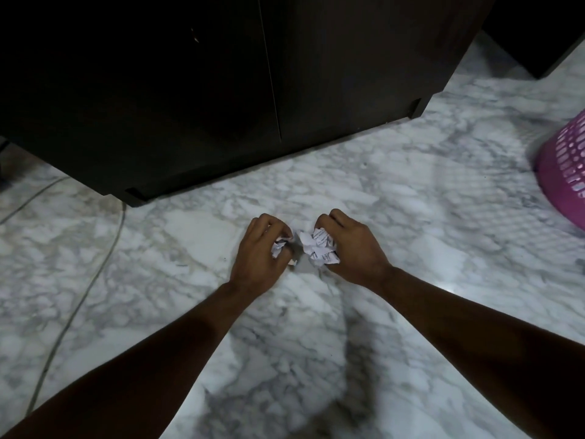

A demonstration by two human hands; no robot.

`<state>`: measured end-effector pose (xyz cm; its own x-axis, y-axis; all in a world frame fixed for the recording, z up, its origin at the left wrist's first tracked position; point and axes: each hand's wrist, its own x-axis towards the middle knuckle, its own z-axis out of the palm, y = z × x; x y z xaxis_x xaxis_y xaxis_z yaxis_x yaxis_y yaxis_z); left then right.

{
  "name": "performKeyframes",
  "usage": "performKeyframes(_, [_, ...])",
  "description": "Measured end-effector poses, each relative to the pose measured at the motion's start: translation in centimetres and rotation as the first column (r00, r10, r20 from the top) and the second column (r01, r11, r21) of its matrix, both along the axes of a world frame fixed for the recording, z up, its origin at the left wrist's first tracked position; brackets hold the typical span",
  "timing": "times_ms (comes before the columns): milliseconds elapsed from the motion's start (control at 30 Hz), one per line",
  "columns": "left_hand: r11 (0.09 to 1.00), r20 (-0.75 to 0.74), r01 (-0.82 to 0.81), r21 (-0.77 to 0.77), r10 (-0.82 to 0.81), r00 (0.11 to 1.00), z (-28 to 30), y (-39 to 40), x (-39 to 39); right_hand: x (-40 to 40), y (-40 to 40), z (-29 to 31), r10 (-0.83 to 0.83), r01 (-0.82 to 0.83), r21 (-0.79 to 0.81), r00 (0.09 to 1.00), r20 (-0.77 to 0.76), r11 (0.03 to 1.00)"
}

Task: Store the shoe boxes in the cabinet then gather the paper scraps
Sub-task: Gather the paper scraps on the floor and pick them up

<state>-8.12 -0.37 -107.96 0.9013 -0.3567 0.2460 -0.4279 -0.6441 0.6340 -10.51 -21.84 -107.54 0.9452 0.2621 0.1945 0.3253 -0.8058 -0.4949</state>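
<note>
Forearms in, I'm gathering scraps off the floor.

Head view: my left hand (259,248) is curling round a small scrap (279,247); my right hand (351,245) is gripping a bigger crumpled wad (318,250), both low over the marble floor (411,217) just before the cabinet (190,90). Its doors are sitting closed with no boxes showing, so I'm judging storage done and only scrap-gathering left. A pink basket (563,172) is standing well right.

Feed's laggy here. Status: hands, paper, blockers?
Left hand grips small paper wad; right hand grips larger crumpled paper. Cabinet doors closed. Nothing in the way; pink basket at right.
</note>
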Motion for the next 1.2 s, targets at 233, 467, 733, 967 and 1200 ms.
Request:
performKeyframes(233, [0.981, -0.107, -0.108, -0.164, 0.091, 0.990, 2.1, 0.1, -0.3, -1.0, -3.4, 2.1, -0.174, 0.176, 0.151, 0.984, -0.029, 0.973])
performKeyframes(467, [0.961, -0.013, -0.191, -0.199, 0.193, 0.981, 5.4, 0.5, 1.2, -0.8, -4.9, 3.9, -0.251, 0.259, 0.216, 0.966, -0.064, 0.941])
performKeyframes(733, [0.984, 0.045, -0.083, -0.161, 0.091, 0.995, 8.4, -0.3, 2.3, -0.9, -4.5, 6.6, -0.262, 0.288, 0.311, 0.957, -0.125, 0.906])
performKeyframes(967, [0.982, 0.110, 0.087, -0.169, -0.069, 0.992, 13.1, -7.3, 3.2, -0.6, -6.7, 11.4, -0.349, 0.369, 0.352, 0.929, -0.120, 0.860])
performKeyframes(1200, [0.932, 0.198, 0.258, -0.255, -0.211, 0.957, 19.2, -18.8, 3.6, -2.2, -12.9, 20.4, -0.504, 0.463, 0.403, 0.864, -0.003, 0.790])
